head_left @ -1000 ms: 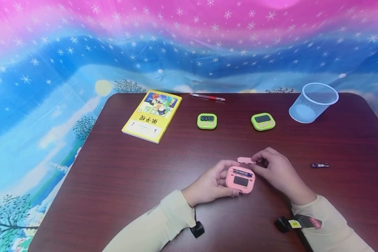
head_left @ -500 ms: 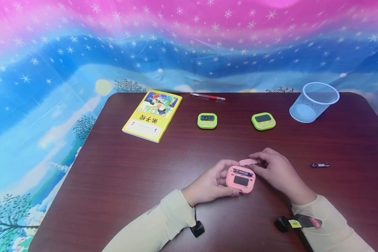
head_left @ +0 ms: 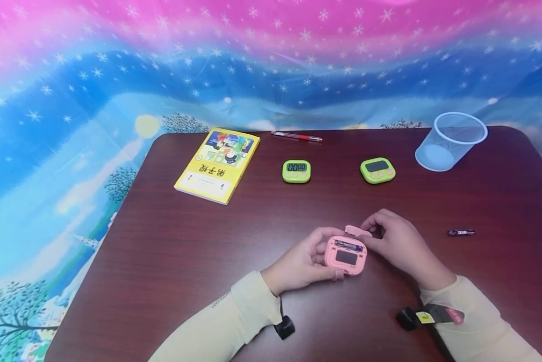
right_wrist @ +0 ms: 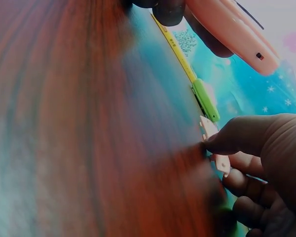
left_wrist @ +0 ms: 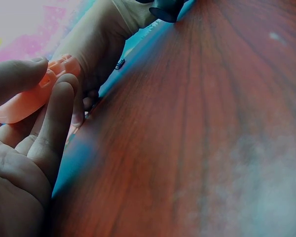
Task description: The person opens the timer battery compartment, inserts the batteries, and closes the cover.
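Observation:
My left hand (head_left: 300,264) grips a pink digital timer (head_left: 360,265) by its edges, its back turned up toward the head camera. A dark battery (head_left: 348,245) lies in the uncovered slot along the timer's top. Just above the upper right corner, my right hand (head_left: 399,244) pinches a small pink battery cover (head_left: 355,231) between thumb and fingers. In the right wrist view the battery cover (right_wrist: 221,160) shows small tabs along its edges, apart from the timer (right_wrist: 237,34). The left wrist view shows the timer (left_wrist: 27,102) between thumb and fingers.
A loose battery (head_left: 461,233) lies right of my right hand. Farther back are two green timers, one with lit digits (head_left: 296,171) and one with a blank screen (head_left: 377,170). A yellow book (head_left: 217,166), a red pen (head_left: 296,136) and a blue mesh cup (head_left: 451,142) stand along the far side.
The battery cover has turned in my right fingers and now slants down to the right. My left hand and the timer have hardly moved. The head view has shifted slightly.

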Action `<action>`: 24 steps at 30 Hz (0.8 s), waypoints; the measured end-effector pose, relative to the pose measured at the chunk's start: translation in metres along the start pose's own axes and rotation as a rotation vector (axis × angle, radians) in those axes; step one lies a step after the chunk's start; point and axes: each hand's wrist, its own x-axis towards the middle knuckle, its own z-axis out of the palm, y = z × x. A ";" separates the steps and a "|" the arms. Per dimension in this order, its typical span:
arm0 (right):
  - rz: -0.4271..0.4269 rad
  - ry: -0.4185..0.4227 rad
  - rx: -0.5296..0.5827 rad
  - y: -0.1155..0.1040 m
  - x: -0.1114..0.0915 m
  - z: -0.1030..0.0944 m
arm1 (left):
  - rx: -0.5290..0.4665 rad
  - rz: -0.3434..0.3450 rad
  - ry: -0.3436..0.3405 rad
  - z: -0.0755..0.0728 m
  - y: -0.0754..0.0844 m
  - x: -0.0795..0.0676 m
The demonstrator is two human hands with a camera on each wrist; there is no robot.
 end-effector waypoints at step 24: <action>0.076 -0.063 0.671 -0.006 -0.007 -0.007 | -0.020 0.017 -0.007 -0.002 0.001 0.000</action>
